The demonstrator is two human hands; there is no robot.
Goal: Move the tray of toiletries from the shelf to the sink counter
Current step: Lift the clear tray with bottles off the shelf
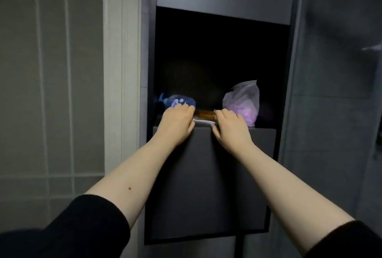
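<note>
A white tray (203, 121) rests at the front edge of a dark shelf niche (217, 61); only a thin sliver of its rim shows between my hands. On it lie a blue bottle (178, 100) on its side and an amber bottle (205, 114). My left hand (177, 122) curls over the tray's left end, fingers touching the blue bottle. My right hand (229, 126) grips the tray's right end, thumb under the rim. Most of the tray is hidden by my hands.
A clear plastic bag (244, 100) with purple contents stands on the shelf just right of my right hand. Below the niche is a dark cabinet front (210, 185). A white door frame (122, 71) and tiled wall lie to the left, grey tiles to the right.
</note>
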